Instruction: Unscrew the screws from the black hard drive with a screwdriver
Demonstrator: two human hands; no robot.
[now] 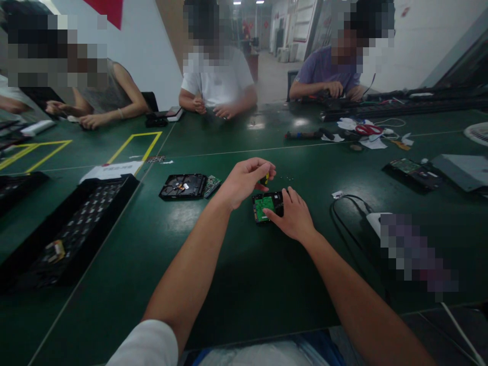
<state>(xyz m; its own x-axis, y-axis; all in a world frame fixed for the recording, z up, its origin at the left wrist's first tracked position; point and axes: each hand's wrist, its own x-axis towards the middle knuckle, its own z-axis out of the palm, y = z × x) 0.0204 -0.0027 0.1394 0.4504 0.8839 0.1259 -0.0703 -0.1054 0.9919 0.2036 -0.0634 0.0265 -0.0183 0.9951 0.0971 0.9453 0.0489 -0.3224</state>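
hands (293, 213) at hard drive (262, 207), forearms (194, 254) aslant

Readable text: none; the markings are too blurred or small.
White sheet (112, 171): a row of dark characters, illegible, beside the far edge of the black tray (109, 213).
Hard drive (263, 206): small pale patch (276, 196) near its far edge, too tiny to tell whether it bears print.

White left sleeve (147, 345), bare forearms (190, 264)
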